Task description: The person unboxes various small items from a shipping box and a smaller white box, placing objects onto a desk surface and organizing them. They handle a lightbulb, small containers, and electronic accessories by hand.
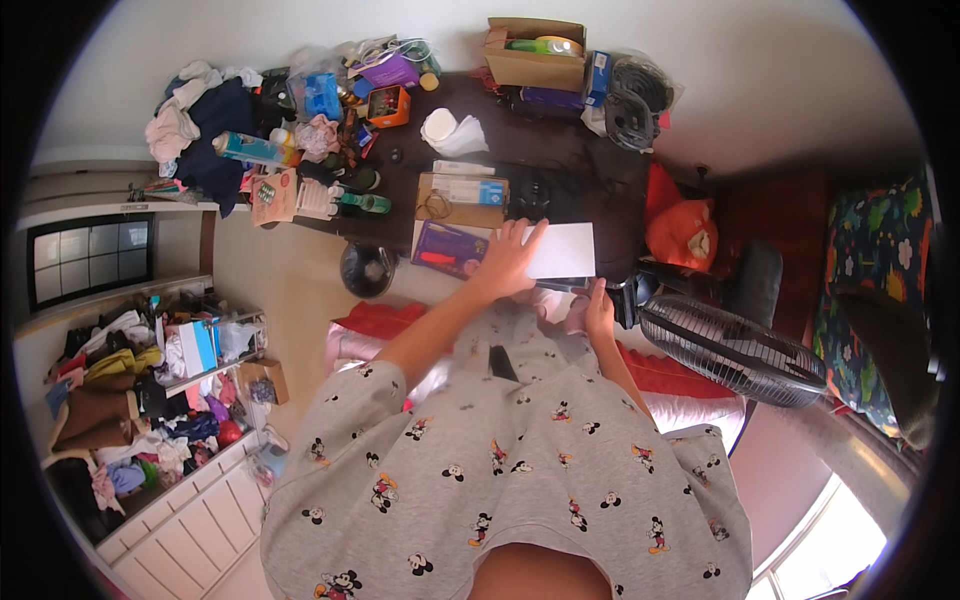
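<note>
A sheet of white paper (562, 250) lies at the near edge of the dark table (525, 135). My left hand (510, 259) rests with spread fingers on the paper's left side. Close to its lower right corner is my right hand (598, 309), fingers pointing up; whether it grips the edge cannot be told. Left of the paper lies a purple printed packet (450, 247) with a red object on it. Beyond my left hand is a cardboard piece (461, 201) bearing a blue-and-white box (480, 191).
A tissue roll (441, 126) and an open cardboard box (536, 67) stand farther back. Bottles (366, 201), clothes and packets crowd the table's left. A waste bin (367, 268) stands below at left, a black fan (733, 351) at right, beside an orange bag (681, 232).
</note>
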Motion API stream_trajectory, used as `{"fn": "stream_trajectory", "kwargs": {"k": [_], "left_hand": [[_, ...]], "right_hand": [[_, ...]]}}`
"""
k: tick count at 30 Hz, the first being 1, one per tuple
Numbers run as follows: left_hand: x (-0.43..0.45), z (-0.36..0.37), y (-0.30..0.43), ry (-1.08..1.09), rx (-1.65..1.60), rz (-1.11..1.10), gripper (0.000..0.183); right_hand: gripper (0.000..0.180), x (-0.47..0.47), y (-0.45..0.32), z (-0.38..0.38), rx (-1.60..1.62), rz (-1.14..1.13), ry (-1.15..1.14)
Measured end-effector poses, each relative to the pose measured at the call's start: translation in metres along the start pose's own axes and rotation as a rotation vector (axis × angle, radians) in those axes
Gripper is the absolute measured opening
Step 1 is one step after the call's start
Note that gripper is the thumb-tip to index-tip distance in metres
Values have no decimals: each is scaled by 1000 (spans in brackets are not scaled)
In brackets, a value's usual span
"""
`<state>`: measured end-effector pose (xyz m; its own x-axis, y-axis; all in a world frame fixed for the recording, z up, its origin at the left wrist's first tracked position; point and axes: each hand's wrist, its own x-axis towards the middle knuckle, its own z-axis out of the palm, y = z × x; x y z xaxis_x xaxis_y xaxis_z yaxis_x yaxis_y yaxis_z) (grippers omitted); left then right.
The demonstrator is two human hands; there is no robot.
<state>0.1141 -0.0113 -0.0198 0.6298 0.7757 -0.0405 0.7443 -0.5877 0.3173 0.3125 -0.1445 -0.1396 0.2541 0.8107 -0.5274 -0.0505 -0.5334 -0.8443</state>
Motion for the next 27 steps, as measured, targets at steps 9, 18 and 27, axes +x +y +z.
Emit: {"fn": "stream_trajectory", "kwargs": {"k": [9,18,27], "left_hand": [[-47,-58,11,161,-688,-450,107],[-121,-97,-20,198,-2109,-734,60],[-136,-89,-68,326,-2210,-749,63]], "right_hand": [[43,9,-24,-2,-391,3,137],[35,15,-54,-9,-873,23,76],[30,-3,-61,-68,-829,-196,64]]}}
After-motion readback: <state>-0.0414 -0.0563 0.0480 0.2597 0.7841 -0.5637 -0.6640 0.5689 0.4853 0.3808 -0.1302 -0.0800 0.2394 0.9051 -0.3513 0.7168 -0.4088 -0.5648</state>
